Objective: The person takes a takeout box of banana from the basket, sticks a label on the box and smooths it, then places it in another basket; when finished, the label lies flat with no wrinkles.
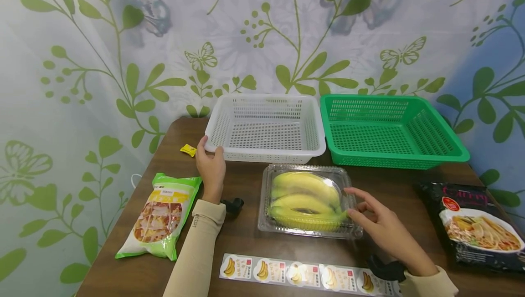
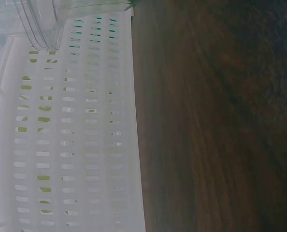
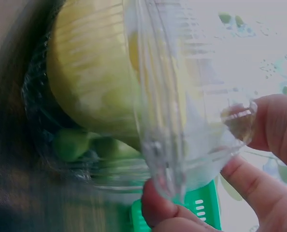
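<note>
My left hand (image 1: 211,168) holds the front left corner of a white perforated plastic basket (image 1: 266,156), thumb at its front side and fingers at its left side. In the left wrist view, the basket's slotted wall (image 2: 76,145) shows but the hand does not. My right hand (image 1: 379,222) is at the right edge of a clear plastic clamshell box (image 1: 264,224) with yellow bananas (image 1: 305,197) inside. Up close in the right wrist view, thumb and fingers (image 3: 276,123) pinch the rim of this box (image 3: 163,159); the picture is blurred.
A green basket (image 1: 399,160) stands right of the white one. A green-and-white food bag (image 1: 160,217) and a small yellow packet (image 1: 188,150) lie left. On the right is a black noodle pack (image 1: 471,224). A strip of banana stickers (image 1: 295,273) lies in front.
</note>
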